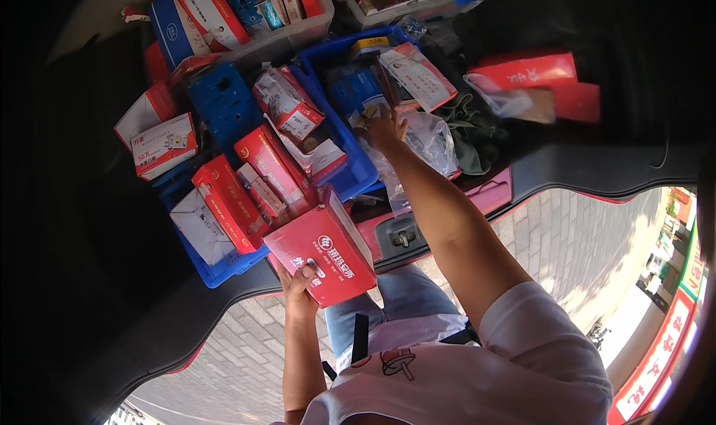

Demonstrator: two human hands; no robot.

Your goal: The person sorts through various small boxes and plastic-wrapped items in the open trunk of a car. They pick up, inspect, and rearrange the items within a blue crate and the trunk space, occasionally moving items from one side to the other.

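Observation:
My left hand (300, 285) grips a large red cardboard box (328, 253) with white printing, its thumb against the front face and the other fingers hidden. The box is tilted above the trunk's edge, in front of my legs. Stretched forward, my right hand (384, 130) reaches into a blue plastic crate (356, 168). Its visible fingers are apart, next to a blue package (358, 91) and a crumpled clear plastic bag (429, 142); the fingertips are partly hidden. Just beyond that hand lies a white and red box (419, 76).
A second blue crate (216, 274) at the left holds several red and white boxes (231, 203). Clear plastic bins (309, 33) stand at the back. More red boxes (526, 71) lie at the right. The trunk latch (403, 236) sits at the near edge, above brick paving (537, 238).

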